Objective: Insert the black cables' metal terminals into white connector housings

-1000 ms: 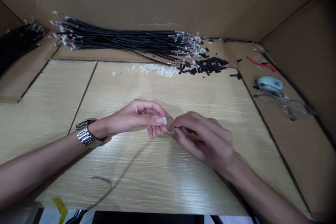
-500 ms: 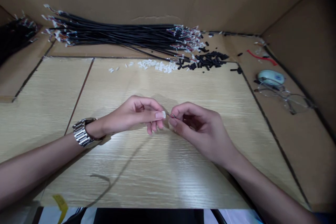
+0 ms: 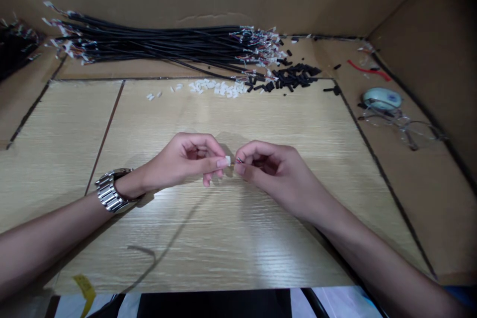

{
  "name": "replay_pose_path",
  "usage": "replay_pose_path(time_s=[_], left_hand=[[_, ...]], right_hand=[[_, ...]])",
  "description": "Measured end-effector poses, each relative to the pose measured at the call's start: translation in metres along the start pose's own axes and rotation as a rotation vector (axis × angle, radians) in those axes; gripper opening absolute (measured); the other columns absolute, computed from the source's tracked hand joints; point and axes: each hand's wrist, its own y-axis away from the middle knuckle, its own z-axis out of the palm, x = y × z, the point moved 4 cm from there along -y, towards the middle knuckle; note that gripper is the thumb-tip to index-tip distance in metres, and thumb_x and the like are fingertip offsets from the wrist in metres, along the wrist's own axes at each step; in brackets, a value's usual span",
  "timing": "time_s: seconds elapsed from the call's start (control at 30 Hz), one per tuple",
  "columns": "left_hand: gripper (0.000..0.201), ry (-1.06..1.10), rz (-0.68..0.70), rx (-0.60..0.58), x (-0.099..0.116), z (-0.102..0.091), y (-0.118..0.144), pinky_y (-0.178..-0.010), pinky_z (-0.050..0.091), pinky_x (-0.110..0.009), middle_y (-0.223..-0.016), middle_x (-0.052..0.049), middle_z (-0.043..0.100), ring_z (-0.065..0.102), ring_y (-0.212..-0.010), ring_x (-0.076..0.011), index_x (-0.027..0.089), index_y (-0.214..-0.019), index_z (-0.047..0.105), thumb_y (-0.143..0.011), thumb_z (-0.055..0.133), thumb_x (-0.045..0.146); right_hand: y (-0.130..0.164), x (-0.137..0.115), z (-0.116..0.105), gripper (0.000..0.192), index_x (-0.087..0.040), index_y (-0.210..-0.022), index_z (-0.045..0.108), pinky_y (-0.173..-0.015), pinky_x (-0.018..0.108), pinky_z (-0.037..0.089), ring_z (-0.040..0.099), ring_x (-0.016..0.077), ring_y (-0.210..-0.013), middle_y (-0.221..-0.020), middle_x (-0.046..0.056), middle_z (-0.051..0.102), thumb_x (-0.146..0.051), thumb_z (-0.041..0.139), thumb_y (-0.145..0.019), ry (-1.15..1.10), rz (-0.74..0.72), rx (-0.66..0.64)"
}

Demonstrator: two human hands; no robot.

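Between thumb and index finger, my left hand (image 3: 194,156) pinches a small white connector housing (image 3: 228,160). My right hand (image 3: 274,169) is closed just to the right, pinching thin coloured wires (image 3: 239,160) by their ends. A single wire seems to span the narrow gap to the housing; whether it sits inside a slot is too small to tell. Both hands hover over the middle of the wooden table (image 3: 208,238). A black cable (image 3: 331,248) runs under my right forearm, and its link to the wires is hidden by the hand.
A bundle of black cables (image 3: 156,42) with wired ends lies along the back. Before it are loose white housings (image 3: 223,88) and short black sleeves (image 3: 298,75). At right lie a red strip (image 3: 368,70), a pale green rounded object (image 3: 382,98) and glasses (image 3: 410,129). Cardboard walls surround the table.
The view has shifted slightly, moving the scene a little left and up. Both hands keep their pinches, and the right fingertips sit slightly closer to the white housing.
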Motion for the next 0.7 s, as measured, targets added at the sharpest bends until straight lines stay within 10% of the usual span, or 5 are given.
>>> replay_pose_path(time_s=[0.7], left_hand=[[0.005,-0.771,0.45,0.255,0.019,0.008,0.017,-0.064,0.052,-0.026,-0.076,-0.003,0.073,0.065,-0.067,-0.0151,0.025,-0.085,0.074,-0.085,0.069,0.026]], right_hand=[[0.001,0.008,0.0,0.016,-0.016,-0.08,0.067,-0.043,0.02,0.027,0.039,0.0052,-0.049,-0.061,-0.006,0.053,-0.029,0.075,-0.076,-0.203,0.116,-0.021]])
